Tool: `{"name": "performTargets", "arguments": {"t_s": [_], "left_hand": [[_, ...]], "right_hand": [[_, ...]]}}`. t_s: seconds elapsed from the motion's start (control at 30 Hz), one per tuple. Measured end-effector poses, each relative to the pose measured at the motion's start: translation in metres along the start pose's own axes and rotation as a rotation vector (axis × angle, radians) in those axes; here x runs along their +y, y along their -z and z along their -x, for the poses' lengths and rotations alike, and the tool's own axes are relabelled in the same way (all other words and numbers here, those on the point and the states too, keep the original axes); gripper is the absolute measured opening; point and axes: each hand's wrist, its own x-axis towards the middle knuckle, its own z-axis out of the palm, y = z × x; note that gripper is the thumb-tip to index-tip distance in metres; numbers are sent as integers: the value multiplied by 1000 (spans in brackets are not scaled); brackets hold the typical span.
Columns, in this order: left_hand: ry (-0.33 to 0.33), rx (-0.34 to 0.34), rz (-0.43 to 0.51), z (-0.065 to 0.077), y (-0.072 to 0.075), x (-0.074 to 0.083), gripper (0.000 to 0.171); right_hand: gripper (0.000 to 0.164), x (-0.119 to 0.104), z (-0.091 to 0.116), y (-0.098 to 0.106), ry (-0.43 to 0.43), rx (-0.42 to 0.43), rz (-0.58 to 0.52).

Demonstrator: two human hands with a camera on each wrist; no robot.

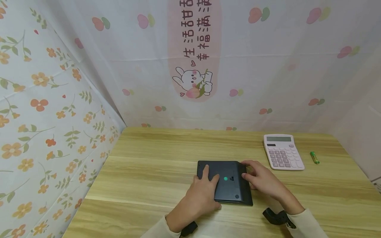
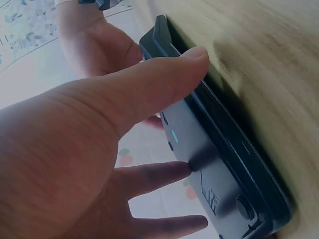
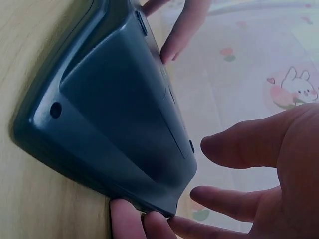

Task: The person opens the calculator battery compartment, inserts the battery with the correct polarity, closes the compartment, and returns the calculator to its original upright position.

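Observation:
A black calculator (image 1: 227,185) lies face down on the wooden table, its back with a small green round sticker (image 1: 225,178) turned up. My left hand (image 1: 202,195) rests over its left part with fingers spread and straight; the thumb (image 2: 174,74) lies along the near edge. At the right edge is my right hand (image 1: 262,178), and two of its fingertips (image 3: 127,219) touch the calculator's rim in the right wrist view. Its thumb (image 3: 234,144) stands slightly apart from the back. The keys and display are hidden underneath.
A pale pink calculator (image 1: 284,152) lies at the back right, face up. Beside it is a small green battery (image 1: 314,157). A printed curtain (image 1: 143,82) hangs behind the table, and a floral one (image 1: 53,132) on the left.

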Motion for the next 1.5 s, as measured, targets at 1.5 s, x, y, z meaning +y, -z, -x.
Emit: {"name": "performTargets", "arguments": {"t_s": [1.5], "left_hand": [[-72, 103, -198, -6, -8, -5, 92]], "right_hand": [[54, 2, -1, 10, -80, -124, -220]]}}
